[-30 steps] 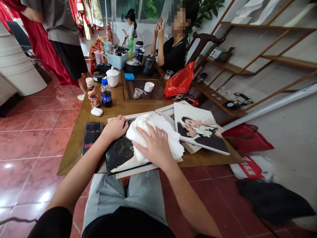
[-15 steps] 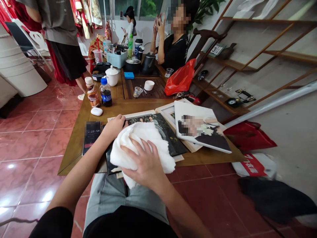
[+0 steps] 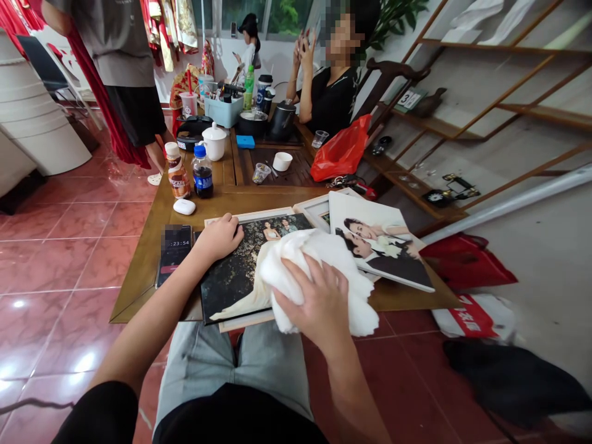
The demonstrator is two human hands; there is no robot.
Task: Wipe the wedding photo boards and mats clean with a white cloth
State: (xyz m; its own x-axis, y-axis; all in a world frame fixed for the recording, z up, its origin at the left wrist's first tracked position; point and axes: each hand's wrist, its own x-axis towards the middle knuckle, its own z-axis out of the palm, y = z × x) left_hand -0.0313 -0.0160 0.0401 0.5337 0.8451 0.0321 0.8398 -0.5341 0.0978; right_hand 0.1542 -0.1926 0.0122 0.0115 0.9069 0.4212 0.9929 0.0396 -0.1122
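Observation:
My right hand (image 3: 319, 302) presses a bunched white cloth (image 3: 361, 296) onto the right part of a dark photo panel (image 3: 231, 277), its fingers gripping the folds. The panel lies on the wooden table and shows a couple and a long pale dress train. At the panel's upper left edge, my left hand (image 3: 222, 237) rests with bent fingers, holding it; its fingertips are partly hidden. Underneath the panel a light wooden frame (image 3: 247, 322) sticks out. Beside the cloth, a white-edged wedding photo panel (image 3: 370, 216) lies tilted on other frames. The cloth covers the dark panel's right part.
A phone (image 3: 173, 256), an earbud case (image 3: 184, 206), a coffee bottle (image 3: 177, 172) and a blue-capped bottle (image 3: 202, 172) stand left. A red plastic bag (image 3: 340, 151), small cups and a tea tray (image 3: 250, 172) lie beyond. A seated person (image 3: 333, 86) is across the table.
My right hand has moved the cloth rightward across the dark panel, uncovering its left and middle. My left hand stays at the panel's edge.

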